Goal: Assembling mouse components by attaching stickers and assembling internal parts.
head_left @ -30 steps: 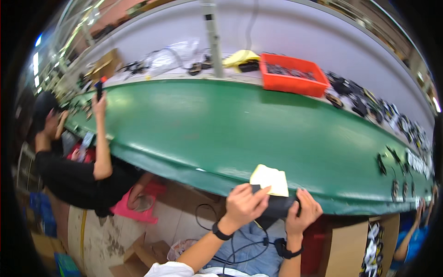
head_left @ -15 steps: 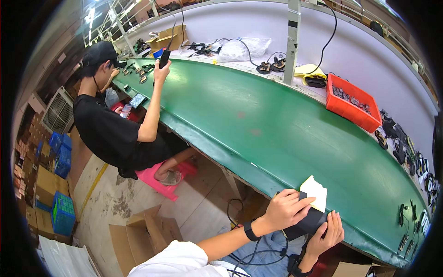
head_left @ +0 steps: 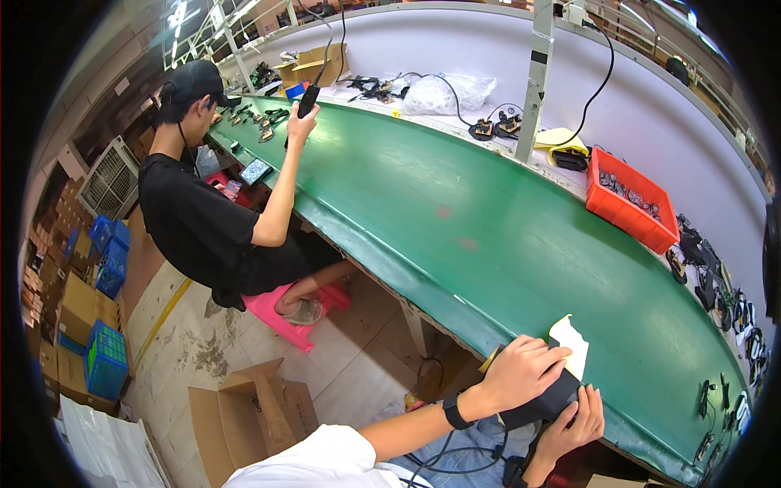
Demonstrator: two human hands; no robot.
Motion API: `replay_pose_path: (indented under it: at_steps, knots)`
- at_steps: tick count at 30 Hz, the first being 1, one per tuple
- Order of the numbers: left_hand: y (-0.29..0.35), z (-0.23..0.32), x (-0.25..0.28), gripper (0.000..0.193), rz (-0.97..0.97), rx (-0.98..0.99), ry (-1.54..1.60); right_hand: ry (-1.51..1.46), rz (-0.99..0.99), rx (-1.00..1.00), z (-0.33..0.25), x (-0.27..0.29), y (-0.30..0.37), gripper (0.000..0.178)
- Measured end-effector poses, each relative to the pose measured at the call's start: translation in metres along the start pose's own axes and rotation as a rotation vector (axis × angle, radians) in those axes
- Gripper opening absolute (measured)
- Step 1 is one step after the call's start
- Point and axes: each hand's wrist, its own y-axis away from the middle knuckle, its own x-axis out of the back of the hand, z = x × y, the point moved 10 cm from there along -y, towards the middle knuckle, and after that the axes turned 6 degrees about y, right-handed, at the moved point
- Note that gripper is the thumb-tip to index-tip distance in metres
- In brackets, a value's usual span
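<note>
At the near edge of the green work surface (head_left: 399, 195), both my hands are on a dark, flat, box-like object (head_left: 534, 409); its exact kind I cannot make out. My left hand (head_left: 525, 372), with a black band on its wrist, is closed, its fingertips on a torn piece of white paper (head_left: 573, 346) at the object's far end. My right hand (head_left: 572, 427) grips the object's right side, fingers bent around its edge. A bit of yellow (head_left: 490, 359) shows beside my left hand. Black cable (head_left: 464, 458) loops over my lap.
A co-worker (head_left: 207, 195) on a pink stool (head_left: 285, 317) raises a black handheld device (head_left: 308, 101). Against the back wall stands a red bin (head_left: 630, 199) of small parts. Cables (head_left: 706, 398) lie at the right, and an open carton (head_left: 244, 415) sits on the floor.
My left hand has shifted a little right along the dark object, its fingers more curled at the paper. Paper and object have tilted slightly. The view has swung a little.
</note>
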Motion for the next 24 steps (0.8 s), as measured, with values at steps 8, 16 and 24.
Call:
replay_pose_path:
  at_steps: [8,16,24]
  knots:
    - [0.007,0.004,-0.005,0.024,-0.061,0.000,0.057,0.015,-0.016,0.029,0.003,-0.002,-0.001,0.034]
    - [0.007,0.005,-0.005,0.022,-0.067,-0.073,0.043,0.035,-0.002,0.041,-0.001,-0.002,0.001,0.038]
    - [-0.001,0.005,-0.014,0.023,-0.217,-0.107,0.088,0.030,0.038,0.051,0.001,0.000,0.002,0.040]
